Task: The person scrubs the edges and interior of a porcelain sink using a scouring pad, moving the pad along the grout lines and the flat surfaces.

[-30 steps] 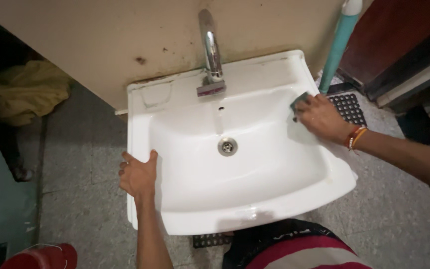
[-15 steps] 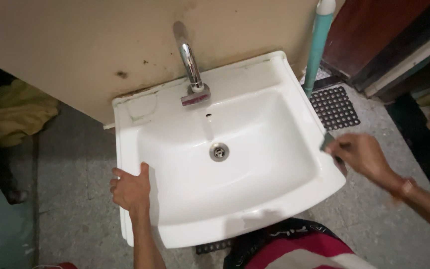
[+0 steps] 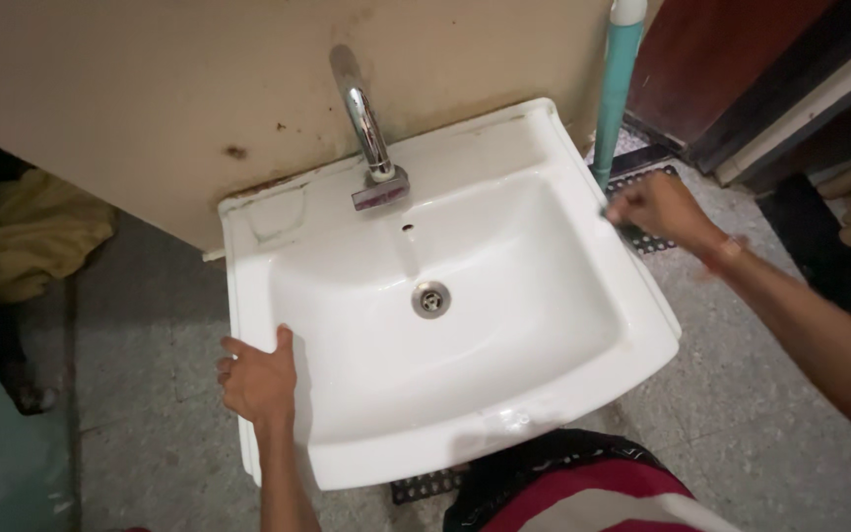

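Scrub pad [image 3: 630,231]: likely soft, light; right hand [image 3: 660,209] fingers pinch it at sink's [image 3: 583,384] 2 o'clock rim; left hand [image 3: 258,382] fingers curl over 8 o'clock rim.

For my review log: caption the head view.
Left hand grips white sink rim; right hand presses dark scrubber at its far edge.

A home washroom: white wall-mounted washbasin [image 3: 544,325] with chrome tap [image 3: 366,128], stained wall [image 3: 150,99], speckled floor [image 3: 150,394]
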